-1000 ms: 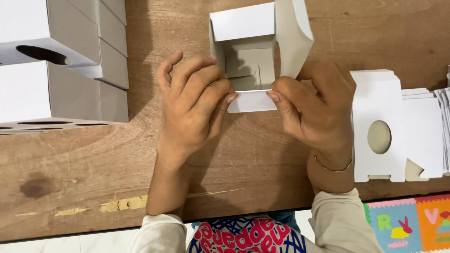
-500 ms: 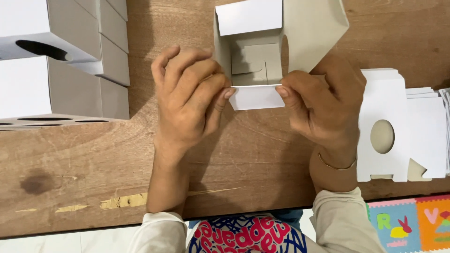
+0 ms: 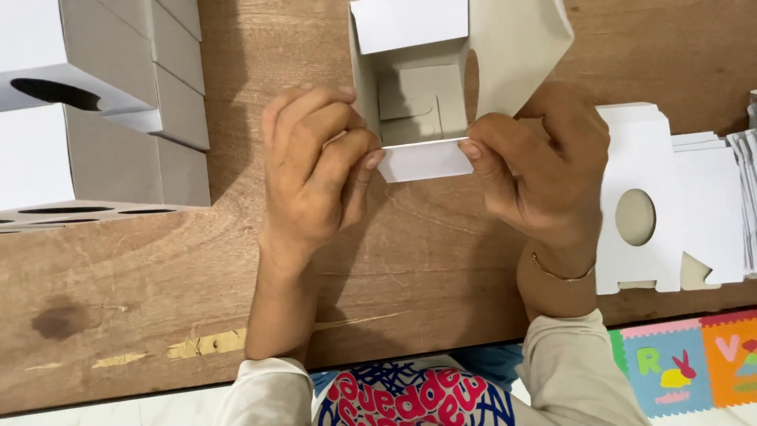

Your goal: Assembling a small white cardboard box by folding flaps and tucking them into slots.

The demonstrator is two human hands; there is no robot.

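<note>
Both hands meet over the middle of the wooden table (image 3: 158,315), working on an open white cardboard box (image 3: 418,102) that lies just beyond them with its grey inside facing up. The left hand (image 3: 315,173) comes in from below with the forearm nearly straight up the picture, wrist bent slightly inward, back of the hand toward the camera; its fingers are curled and closed against the box's left wall, and the thumb tip presses the left end of the near flap (image 3: 426,160), a small white strip folded outward toward the person. The right hand (image 3: 536,173) mirrors it, the wrist cocked inward and a thin bangle (image 3: 561,274) around it; its fingers are bent and pinched on the right end of the same flap, with the thumb nail showing at the fold line, while the rest of the hand rests against the box's large side panel (image 3: 512,55), which stands tilted out to the right. The far flap (image 3: 410,24) stands up at the top edge of the view. To the left, finished white boxes with oval cut-outs (image 3: 87,118) are stacked well apart from the hands. To the right, just beside the right wrist, lies a pile of flat box blanks (image 3: 670,205) with a round hole in the top one.
</note>
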